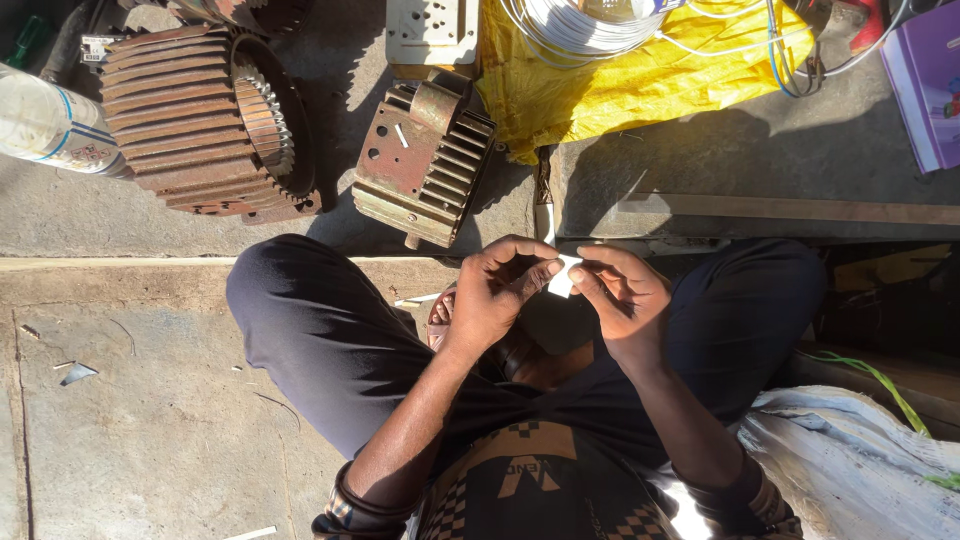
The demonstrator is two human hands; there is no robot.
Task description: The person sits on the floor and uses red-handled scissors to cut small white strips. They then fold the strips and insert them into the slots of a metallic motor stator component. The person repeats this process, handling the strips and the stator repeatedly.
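At the far left a clear plastic bottle (pixel 45 125) is seen lying on the concrete floor (pixel 150 400). Beside it a rusty ribbed motor housing (pixel 190 120) is laid on its side, and further right a smaller rusty finned metal part (pixel 425 165) is set on the floor, with a grey metal plate (pixel 432 30) just above it. Below these, between the crossed knees, a small white slip of paper (pixel 563 278) is held up. The left hand (pixel 500 290) is closed on its left edge, thumb and fingertips pinched tight. The right hand (pixel 625 295) is pinched on its right edge in the same way. To the upper right a coil of white wire (pixel 580 25) is rested on a yellow plastic sheet (pixel 640 85), and a purple book (pixel 925 80) is seen at the far edge. A white sack (pixel 850 470) is laid at the lower right.
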